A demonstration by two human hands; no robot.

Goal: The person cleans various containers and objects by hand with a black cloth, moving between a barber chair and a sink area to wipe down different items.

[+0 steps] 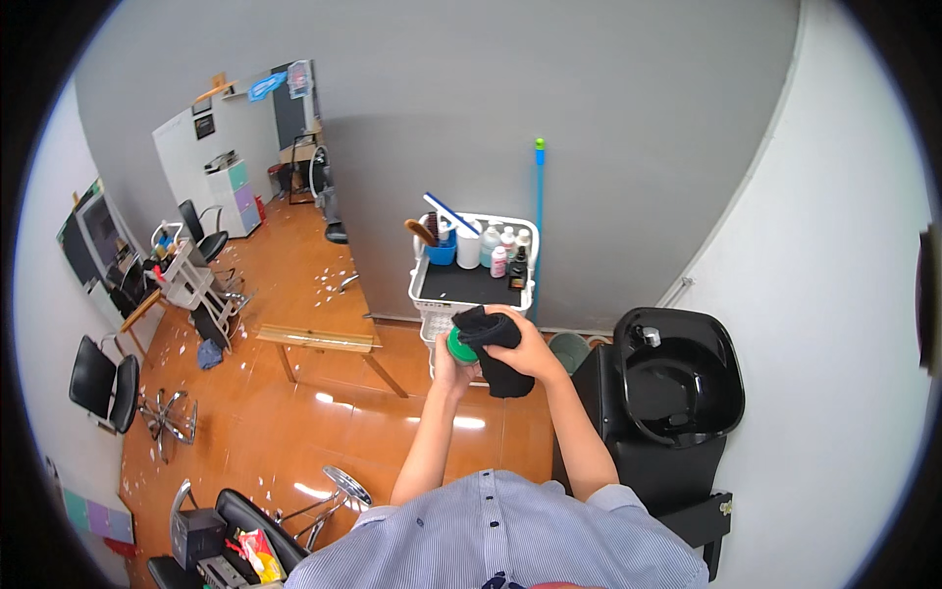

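My left hand point(454, 372) holds a round container with a green lid point(461, 347) in front of my chest. A folded black cloth point(508, 375) is gripped in my right hand point(531, 352), pressed against the container and covering part of its lid. Just beyond both hands stands a white trolley point(414, 291) with a black top mat point(460, 283). On that top tier are a blue cup point(441, 255) with brushes, a white canister point(468, 249), a blue-and-white squeegee point(450, 214) and several bottles point(499, 261).
A black shampoo basin point(681, 383) with a chrome tap stands at my right, a green bucket point(568, 352) near it. A blue pole point(540, 191) leans on the grey wall. To the left are a wooden bench point(316, 339), a black salon chair point(110, 390) and large mirrors point(250, 147).
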